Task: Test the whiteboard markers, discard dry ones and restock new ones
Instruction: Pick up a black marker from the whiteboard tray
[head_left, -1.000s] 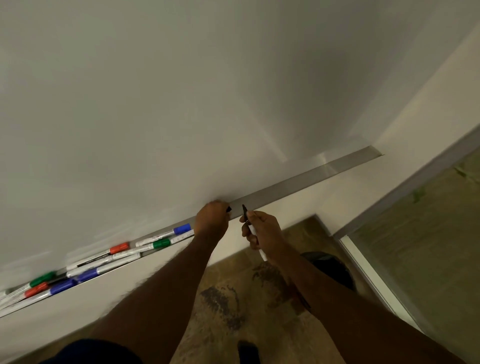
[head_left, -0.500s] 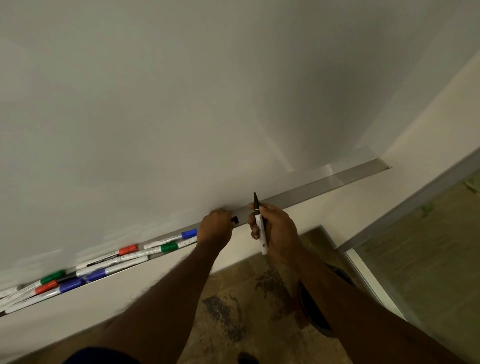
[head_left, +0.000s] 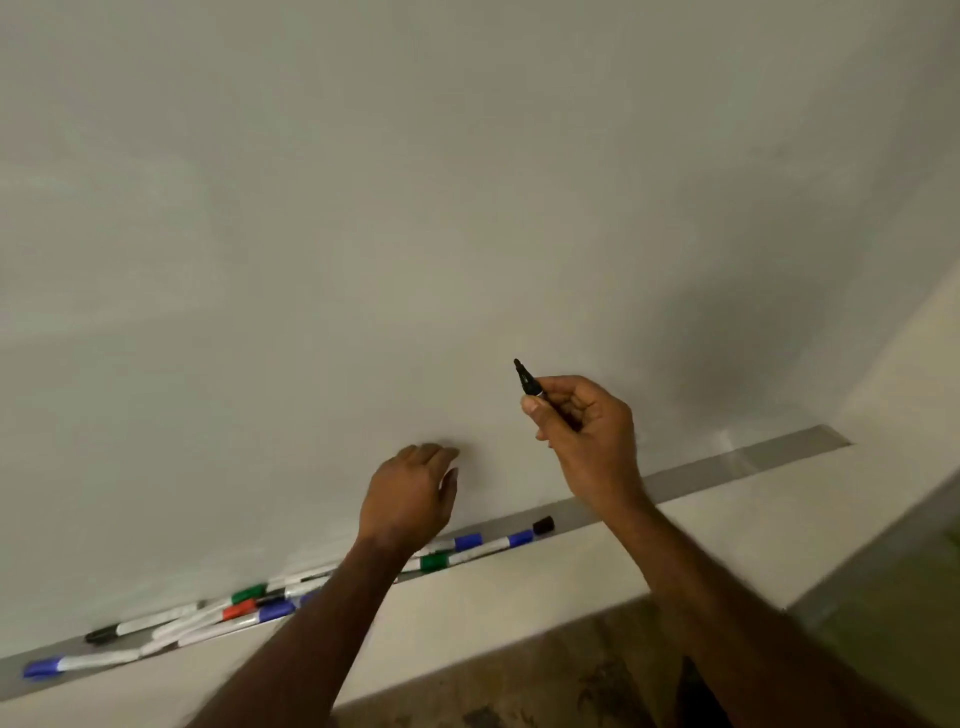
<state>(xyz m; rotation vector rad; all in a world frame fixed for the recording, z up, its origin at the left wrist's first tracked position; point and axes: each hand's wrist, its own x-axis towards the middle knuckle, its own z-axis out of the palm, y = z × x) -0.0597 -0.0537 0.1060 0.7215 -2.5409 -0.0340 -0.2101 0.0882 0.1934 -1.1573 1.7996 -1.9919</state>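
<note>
Right hand (head_left: 582, 431) pinches uncapped marker (head_left: 527, 382), tip up, near board (head_left: 363, 208). Left hand (head_left: 410, 493) loosely curled, holds nothing. Black cap (head_left: 543, 525) lies in tray (head_left: 779, 457) beside other markers (head_left: 467, 543).

Whiteboard (head_left: 415, 182) bare above, markers (head_left: 239, 610) crowding tray (head_left: 779, 457) left, right end free

The barrel of the black marker (head_left: 527, 382) is mostly hidden inside the right hand (head_left: 587, 436). The fingertips of the left hand (head_left: 410, 499) are masked by its back, so contact with the whiteboard (head_left: 363, 208) cannot be told. Several markers (head_left: 488, 544) are partly covered by the left forearm (head_left: 322, 613), and their print is too small to be read. The tray (head_left: 769, 460) is cut off at the left edge.
</note>
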